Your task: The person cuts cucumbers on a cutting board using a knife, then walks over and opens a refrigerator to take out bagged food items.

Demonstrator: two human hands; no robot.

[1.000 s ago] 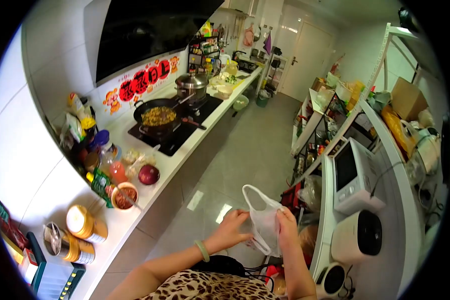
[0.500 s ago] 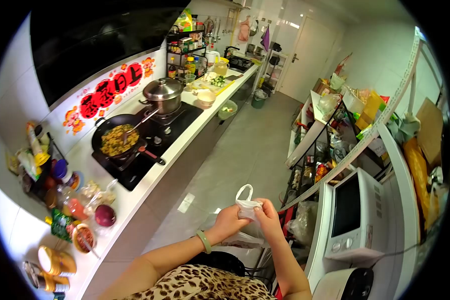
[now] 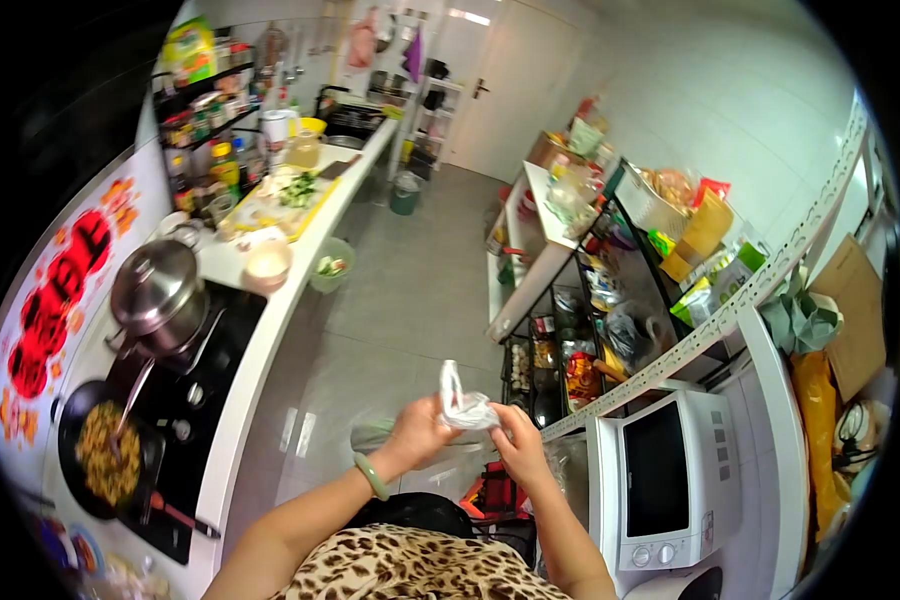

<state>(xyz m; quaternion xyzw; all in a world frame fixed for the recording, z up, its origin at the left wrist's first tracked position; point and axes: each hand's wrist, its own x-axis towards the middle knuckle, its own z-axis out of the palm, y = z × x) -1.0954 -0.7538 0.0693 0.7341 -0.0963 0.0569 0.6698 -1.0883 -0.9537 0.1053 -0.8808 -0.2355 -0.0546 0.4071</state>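
In front of my body I hold a white plastic bag (image 3: 473,413) in both hands, and one handle loop sticks up from it. My left hand (image 3: 416,432), with a pale green bangle at the wrist, is closed on the bag's left side. My right hand (image 3: 519,440) pinches its right edge between thumb and fingers. The lower part of the bag hangs thin and see-through below, and I cannot make out whether it contains anything.
On the stove at left, a wok (image 3: 110,450) of chopped food sits near a lidded steel pot (image 3: 160,300). Past them are a bowl (image 3: 267,262) and a cutting board (image 3: 285,205) with cut greens. A microwave (image 3: 660,480) and a loaded black rack (image 3: 570,330) stand at right.
The view has swung to the right, so stove and counter sit further left. My hands have drawn slightly apart, with the white bag stretched between them.
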